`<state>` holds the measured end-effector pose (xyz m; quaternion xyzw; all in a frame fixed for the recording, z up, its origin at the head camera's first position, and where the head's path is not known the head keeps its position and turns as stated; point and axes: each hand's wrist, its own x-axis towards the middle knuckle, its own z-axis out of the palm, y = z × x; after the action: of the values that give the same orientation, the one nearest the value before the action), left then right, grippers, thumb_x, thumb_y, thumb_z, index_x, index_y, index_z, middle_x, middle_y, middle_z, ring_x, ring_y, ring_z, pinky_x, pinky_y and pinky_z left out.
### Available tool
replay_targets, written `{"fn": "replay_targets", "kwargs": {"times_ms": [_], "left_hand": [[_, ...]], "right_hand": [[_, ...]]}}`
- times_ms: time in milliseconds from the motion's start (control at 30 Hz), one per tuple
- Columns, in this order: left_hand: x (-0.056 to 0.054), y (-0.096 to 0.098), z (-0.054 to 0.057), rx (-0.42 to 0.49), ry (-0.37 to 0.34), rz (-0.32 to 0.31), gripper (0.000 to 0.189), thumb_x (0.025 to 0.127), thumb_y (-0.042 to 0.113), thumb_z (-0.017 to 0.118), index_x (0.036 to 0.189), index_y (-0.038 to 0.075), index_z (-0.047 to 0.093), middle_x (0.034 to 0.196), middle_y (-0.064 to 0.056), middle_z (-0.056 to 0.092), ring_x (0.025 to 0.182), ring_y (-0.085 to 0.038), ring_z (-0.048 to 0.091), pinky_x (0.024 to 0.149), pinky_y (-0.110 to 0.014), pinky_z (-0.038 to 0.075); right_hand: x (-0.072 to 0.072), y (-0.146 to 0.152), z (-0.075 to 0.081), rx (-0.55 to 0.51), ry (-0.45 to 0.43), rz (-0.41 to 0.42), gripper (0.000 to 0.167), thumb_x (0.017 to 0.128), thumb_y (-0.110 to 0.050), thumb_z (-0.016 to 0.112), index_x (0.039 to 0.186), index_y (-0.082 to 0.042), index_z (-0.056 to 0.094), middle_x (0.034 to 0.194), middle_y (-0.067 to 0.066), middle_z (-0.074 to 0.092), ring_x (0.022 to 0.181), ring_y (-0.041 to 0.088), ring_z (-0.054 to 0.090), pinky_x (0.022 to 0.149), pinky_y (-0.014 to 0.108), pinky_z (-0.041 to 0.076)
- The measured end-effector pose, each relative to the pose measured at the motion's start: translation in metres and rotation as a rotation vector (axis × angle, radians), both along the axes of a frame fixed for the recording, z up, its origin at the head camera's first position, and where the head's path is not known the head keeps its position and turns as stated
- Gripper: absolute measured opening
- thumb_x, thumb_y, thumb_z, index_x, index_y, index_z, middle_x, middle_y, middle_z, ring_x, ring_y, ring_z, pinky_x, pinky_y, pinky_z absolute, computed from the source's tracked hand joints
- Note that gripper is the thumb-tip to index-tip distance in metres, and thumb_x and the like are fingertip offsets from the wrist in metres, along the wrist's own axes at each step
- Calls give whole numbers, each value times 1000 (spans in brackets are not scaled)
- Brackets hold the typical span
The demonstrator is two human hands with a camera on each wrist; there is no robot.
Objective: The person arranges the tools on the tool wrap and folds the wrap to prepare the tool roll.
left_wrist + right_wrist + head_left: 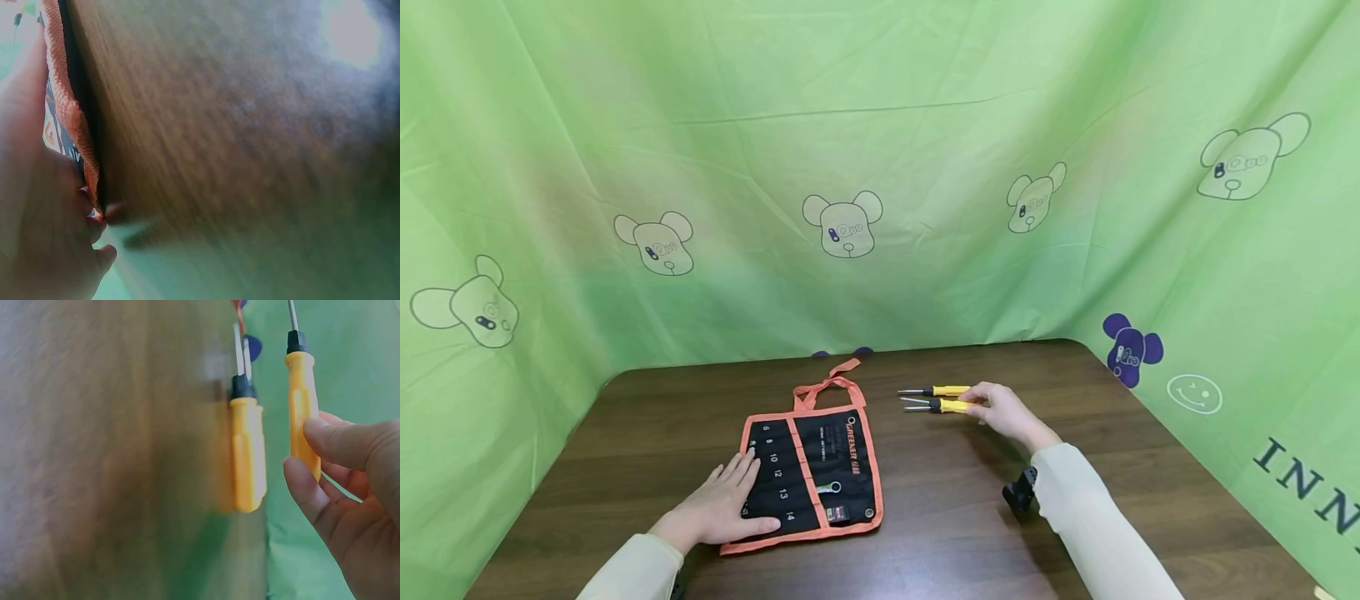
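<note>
My left hand (722,504) rests with fingers spread on the left side of a black tool pouch (816,442) with orange edging. Size numbers run down the pouch's left panel. A ring-ended wrench (833,487) shows in its right part. In the right wrist view, my right hand (356,469) pinches the yellow handle of a screwdriver (303,406) between thumb and fingers, raised off the table. Below it lies another yellow screwdriver (247,450), where two metal shafts show side by side. The head view shows a yellow screwdriver (951,390) at the far side, partly behind the fingers.
An orange tie strap (827,387) extends from the pouch's far edge. The brown wooden table (925,500) carries everything. Green printed curtains (940,275) hang behind it and along the sides.
</note>
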<state>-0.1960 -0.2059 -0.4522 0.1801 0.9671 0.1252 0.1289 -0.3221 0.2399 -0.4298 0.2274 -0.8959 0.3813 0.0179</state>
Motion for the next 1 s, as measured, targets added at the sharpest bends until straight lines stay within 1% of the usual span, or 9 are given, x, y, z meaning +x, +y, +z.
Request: {"fn": "replay_targets", "kwargs": {"times_ms": [67,200,300,367,467,633,733,867,1000], "left_hand": [[1,0,1,2,0,1,100,78,70,48,141,-5,28,148,-22,17,135,-36,15,104,-53,16],[2,1,4,8,1,1,100,78,70,49,141,-6,28,148,-23,17,135,-36,15,103,-54,16],[2,1,4,2,3,1,100,78,70,48,141,-6,28,148,-22,17,135,-36,15,103,-54,16],[2,1,3,2,4,2,101,78,71,48,141,-5,28,148,-22,17,135,-36,15,104,-53,16],[2,1,2,5,0,2,101,78,71,48,141,-5,28,148,-22,17,135,-36,15,103,-53,16],[2,0,2,7,-7,5,100,79,70,48,141,-5,27,148,-22,17,135,-36,15,103,-54,16],[1,0,1,10,-7,5,99,79,69,49,141,-5,27,148,-22,16,135,-36,15,103,-54,16],[0,0,0,1,-6,7,101,78,71,47,142,-5,27,148,-21,16,135,-35,14,104,-53,15],[-1,0,-1,-3,-6,10,102,78,72,47,142,-5,27,148,-21,16,135,-35,14,104,-53,15]], "right_hand": [[0,-3,5,14,34,6,11,83,7,62,93,6,64,89,13,59,70,18,55,56,28,49],[-1,-8,15,62,131,20,12,82,6,63,94,4,65,90,11,61,79,21,57,68,35,48],[-2,-12,21,84,178,31,13,82,5,64,94,2,66,89,7,62,84,23,56,74,39,45],[-1,-16,25,83,182,38,13,82,4,64,94,1,66,90,6,61,85,23,56,75,40,45],[-1,-22,32,75,190,55,12,82,4,64,94,1,66,90,6,61,84,22,55,73,39,46],[1,-32,42,74,235,74,12,82,3,65,93,-1,67,89,5,61,83,21,55,75,40,45],[2,-38,48,79,233,81,12,83,2,65,94,-1,67,90,4,61,83,21,55,75,40,45],[3,-46,56,84,227,93,11,84,0,65,95,-2,67,90,4,60,81,19,54,73,37,45],[5,-53,62,82,210,107,12,85,-1,64,97,-3,66,92,4,60,77,17,54,67,33,47]]}}
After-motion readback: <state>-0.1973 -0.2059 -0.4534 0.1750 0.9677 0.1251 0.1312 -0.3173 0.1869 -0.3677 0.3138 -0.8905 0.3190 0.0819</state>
